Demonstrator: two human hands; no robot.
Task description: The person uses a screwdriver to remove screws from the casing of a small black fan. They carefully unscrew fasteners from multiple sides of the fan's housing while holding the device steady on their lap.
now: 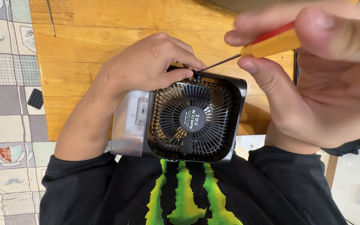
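Left hand (148,64) is clamped on the top edge of the fan (192,118), fingers curled over the frame and thumb pressed against the black grille near the top screw point. Right hand (313,71) is closed on a screwdriver (267,43): the yellow-and-red handle is pinched between thumb and fingertips, and the thin metal shaft is angled down-left to the fan, tip set at the fan's top edge just beside the left thumb. Whether the tip sits in a screw head cannot be told; the spot is partly covered by the left fingers.

Fan is a small square black unit, held against the person's chest with its rear grille facing the camera. A round black hub label is seen at the grille centre. A translucent grey block (131,123) is attached to the fan's left side, touching the left forearm.

Behind the fan, a wooden table (84,37) is seen; the fan overlaps its near edge. Left of the fan, well apart, a small black gridded square pad (35,98) lies at the table's edge on a patchwork cloth (5,75). Above the fan, far up-left on the table, a thin metal rod (51,18) lies. Below the fan, a black shirt with green streaks (188,196) is seen.
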